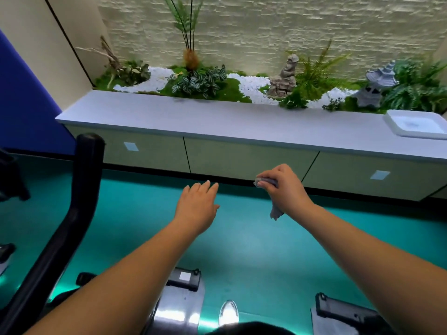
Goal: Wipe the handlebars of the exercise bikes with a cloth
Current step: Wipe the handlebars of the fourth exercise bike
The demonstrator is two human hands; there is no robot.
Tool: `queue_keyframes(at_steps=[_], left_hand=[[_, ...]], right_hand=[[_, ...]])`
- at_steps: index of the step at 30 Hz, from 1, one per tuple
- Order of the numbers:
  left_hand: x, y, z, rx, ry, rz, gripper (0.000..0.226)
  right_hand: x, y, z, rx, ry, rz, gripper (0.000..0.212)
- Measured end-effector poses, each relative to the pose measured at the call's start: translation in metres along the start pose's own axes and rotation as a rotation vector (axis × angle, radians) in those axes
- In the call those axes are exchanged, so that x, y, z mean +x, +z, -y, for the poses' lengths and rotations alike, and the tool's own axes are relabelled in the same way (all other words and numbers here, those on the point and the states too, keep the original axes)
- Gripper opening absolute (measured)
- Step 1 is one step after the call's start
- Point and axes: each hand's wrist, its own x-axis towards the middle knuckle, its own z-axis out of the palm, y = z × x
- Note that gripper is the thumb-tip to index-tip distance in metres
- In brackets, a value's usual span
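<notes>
My right hand (281, 187) is closed around a small grey cloth (275, 212); one end pokes out by the fingers and the other hangs below the palm. My left hand (197, 205) is stretched forward, palm down, fingers apart, holding nothing. Both hands hover over the teal floor, touching no bike part. A black curved handlebar (75, 201) of an exercise bike rises at the left, well away from my left hand. Its upper end is near the cabinet's left corner.
A long grey-topped cabinet (217, 122) runs across in front, with a planter of ferns, white pebbles and stone ornaments behind it. A white tray (416, 123) sits on its right end. Bike bases and pedals (348, 310) lie low by a white shoe (228, 313).
</notes>
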Motion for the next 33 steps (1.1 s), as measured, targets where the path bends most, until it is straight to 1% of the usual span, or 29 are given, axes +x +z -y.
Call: queue_keyframes(at_steps=[3, 5, 7, 11, 12, 15, 18, 23, 26, 30, 33], left_hand=[[0.025, 0.007, 0.004, -0.008, -0.003, 0.016, 0.061], [0.039, 0.009, 0.009, 0.004, 0.007, 0.030, 0.060], [0.052, 0.011, 0.015, 0.025, -0.002, 0.030, 0.059], [0.077, 0.019, 0.030, 0.058, -0.066, 0.062, 0.059], [0.083, 0.024, 0.034, 0.069, -0.079, 0.077, 0.059], [0.106, 0.034, 0.048, 0.040, -0.152, 0.104, 0.058], [0.137, 0.034, 0.060, -0.016, -0.210, 0.115, 0.057], [0.180, 0.034, 0.063, 0.023, -0.312, 0.154, 0.057], [0.200, 0.031, 0.064, 0.003, -0.391, 0.154, 0.057], [0.212, 0.026, 0.072, -0.026, -0.490, 0.128, 0.056], [0.214, 0.028, 0.085, -0.040, -0.553, 0.158, 0.056]], right_hand=[[0.028, 0.003, -0.001, 0.010, -0.034, 0.040, 0.007], [0.045, 0.006, -0.004, 0.035, -0.030, 0.058, 0.009], [0.062, 0.010, -0.007, 0.066, 0.020, 0.074, 0.010], [0.106, 0.017, -0.008, 0.002, 0.078, 0.230, 0.016], [0.119, 0.019, -0.008, 0.015, 0.074, 0.235, 0.015], [0.156, 0.023, -0.007, 0.067, -0.020, 0.202, 0.008], [0.201, 0.032, -0.015, 0.063, -0.098, 0.226, 0.011], [0.274, 0.043, -0.028, 0.023, -0.191, 0.312, 0.019], [0.312, 0.053, -0.032, 0.029, -0.251, 0.379, 0.018], [0.358, 0.080, -0.028, 0.037, -0.350, 0.426, 0.017], [0.382, 0.102, -0.015, 0.027, -0.406, 0.476, 0.018]])
